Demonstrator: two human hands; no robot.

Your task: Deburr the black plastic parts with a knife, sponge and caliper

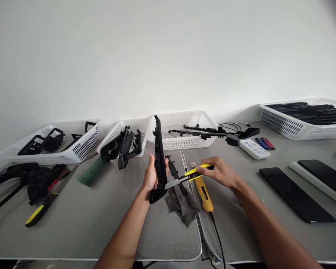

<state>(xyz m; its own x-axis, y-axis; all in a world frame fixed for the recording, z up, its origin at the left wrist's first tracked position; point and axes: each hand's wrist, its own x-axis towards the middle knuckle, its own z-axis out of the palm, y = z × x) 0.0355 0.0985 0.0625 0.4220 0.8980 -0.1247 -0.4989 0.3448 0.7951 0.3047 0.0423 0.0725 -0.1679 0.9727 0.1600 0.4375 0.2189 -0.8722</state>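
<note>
Your left hand (152, 175) is wrapped around the black strip (158, 149) low down, fingers closed on it and thumb on the near side. The strip stands nearly upright above the table (86, 224), top end leaning a little away from you. That grip probably keeps its right edge bare and steady for the blade.

Right of the strip, your right hand (220, 172) pinches the knife (194, 172), fingers tight on the yellow handle. The blade is out and points left, its tip at or just short of the strip's lower edge. I can't tell if they touch.

Just below and right of the strip lie grey cloth scraps (184, 205), likely set there as padding. A yellow corded tool (204, 194) lies beside them, within easy reach.

Behind the strip sits a white basket (182, 114) holding more black parts. Far left of the strip lies a screwdriver (40, 211).

Hidden: your left fingertips sit behind the strip. The strip's bottom end blends into a second black piece lying behind it. The tool's cord runs off the bottom edge.
</note>
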